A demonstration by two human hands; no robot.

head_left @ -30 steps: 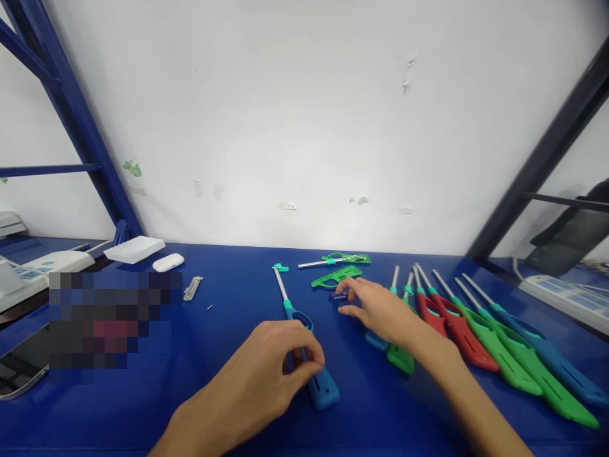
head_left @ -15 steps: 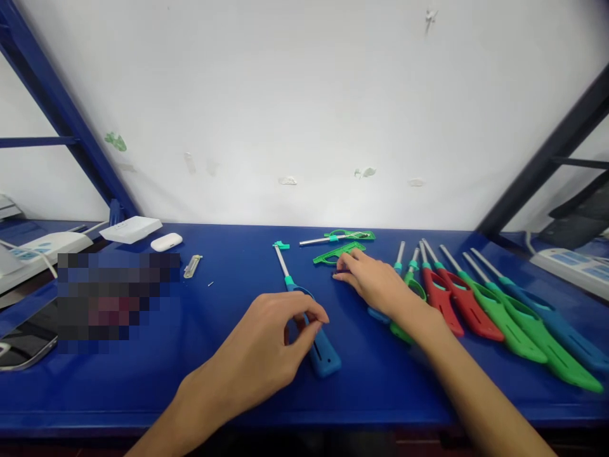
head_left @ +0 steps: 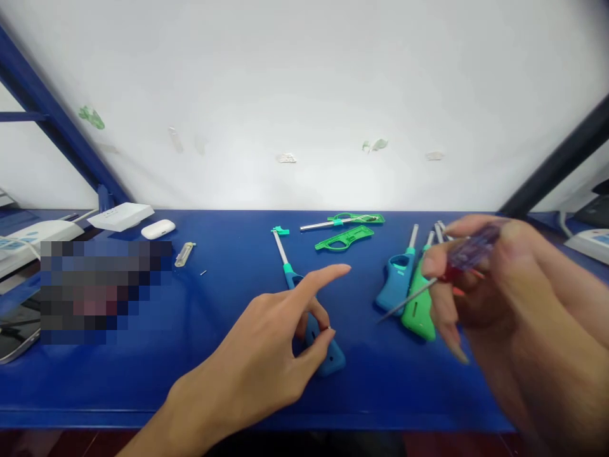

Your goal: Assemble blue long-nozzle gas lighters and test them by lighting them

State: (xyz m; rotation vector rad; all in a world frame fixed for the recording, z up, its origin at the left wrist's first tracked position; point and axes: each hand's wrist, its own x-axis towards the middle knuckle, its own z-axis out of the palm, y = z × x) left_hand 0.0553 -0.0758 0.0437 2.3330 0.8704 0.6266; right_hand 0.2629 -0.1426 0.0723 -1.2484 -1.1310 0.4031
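Left hand [head_left: 280, 339]: thumb and middle finger pinched together, index extended; cannot tell whether something small is held. Beneath it, one utility lighter [head_left: 334, 363], smooth blue plastic, slim metal tube, flat on the glossy blue tabletop [head_left: 118, 387]. Right hand [head_left: 528, 311], blurred: gripping one screwdriver [head_left: 469, 254], translucent purplish handle, thin metal shaft, raised above the tabletop. Beyond: one hollow green plastic half-shell [head_left: 360, 235], ribbed inside, looped trigger opening.
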